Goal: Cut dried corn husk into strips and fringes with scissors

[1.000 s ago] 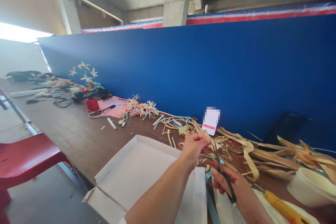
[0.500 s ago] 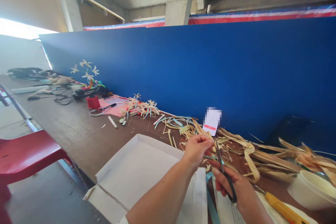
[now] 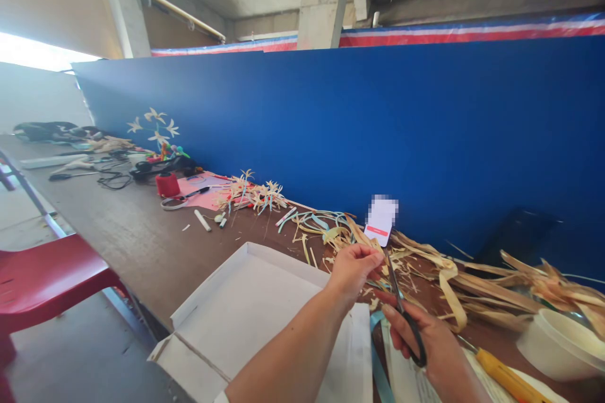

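Note:
My right hand (image 3: 420, 334) is closed around the dark handles of a pair of scissors (image 3: 393, 280), whose blades point up and away from me. Just left of the blade tips, my left hand (image 3: 354, 267) is pinched shut; whatever lies between its fingertips is too small to make out. Dry tan fibre strips (image 3: 454, 283) and pale scraps lie behind and to the right of both hands. A phone (image 3: 378, 233) with a lit screen leans against the blue panel just beyond them. Beneath my left forearm is an open white cardboard box (image 3: 255, 289).
A white tub (image 3: 562, 343) and a yellow-handled tool (image 3: 505, 374) are at the right. Cream fibre flowers (image 3: 262, 195), a red spool (image 3: 167, 185) and a white marker (image 3: 203, 220) lie farther left. The blue panel (image 3: 283, 119) borders the table's back; a red chair (image 3: 51, 277) stands left.
Both hands and the scissors hold nearly the same place. The whole view has shifted very slightly.

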Tool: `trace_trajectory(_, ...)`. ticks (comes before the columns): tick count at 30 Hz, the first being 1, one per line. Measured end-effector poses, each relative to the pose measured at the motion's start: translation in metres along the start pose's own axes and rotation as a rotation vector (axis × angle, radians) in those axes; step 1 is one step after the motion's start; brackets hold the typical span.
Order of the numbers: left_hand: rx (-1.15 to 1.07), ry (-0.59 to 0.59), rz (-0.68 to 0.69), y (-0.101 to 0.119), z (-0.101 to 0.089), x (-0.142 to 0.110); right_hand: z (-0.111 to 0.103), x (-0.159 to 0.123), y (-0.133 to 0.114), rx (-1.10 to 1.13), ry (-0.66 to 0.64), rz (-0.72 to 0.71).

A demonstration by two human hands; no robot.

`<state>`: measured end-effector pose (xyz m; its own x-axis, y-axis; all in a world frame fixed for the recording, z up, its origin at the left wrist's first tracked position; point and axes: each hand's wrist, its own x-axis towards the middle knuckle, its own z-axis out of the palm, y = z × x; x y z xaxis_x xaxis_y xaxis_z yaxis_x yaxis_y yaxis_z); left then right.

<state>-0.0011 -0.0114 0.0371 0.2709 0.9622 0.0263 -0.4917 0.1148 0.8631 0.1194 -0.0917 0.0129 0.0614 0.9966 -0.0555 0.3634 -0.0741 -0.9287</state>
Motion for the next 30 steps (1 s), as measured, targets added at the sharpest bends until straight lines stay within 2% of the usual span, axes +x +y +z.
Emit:
trace_trajectory(10, 0.034, -0.04, 0.012, 0.006, -0.001, 0.0, -0.004, 0.0, 0.007, -0.014, -0.011, 0.012)
trace_trajectory(22, 0.234, -0.043, -0.004, 0.013, 0.001, -0.003, -0.003, -0.005, -0.007, -0.001, 0.033, -0.01)
trace_trajectory(25, 0.294, -0.091, 0.023, 0.008, -0.002, -0.001, -0.004, -0.006, -0.009, 0.006, 0.057, -0.008)
trace_trajectory(30, 0.397, -0.176, 0.049, 0.006, -0.008, 0.0, -0.008, -0.007, -0.008, 0.009, 0.022, 0.022)
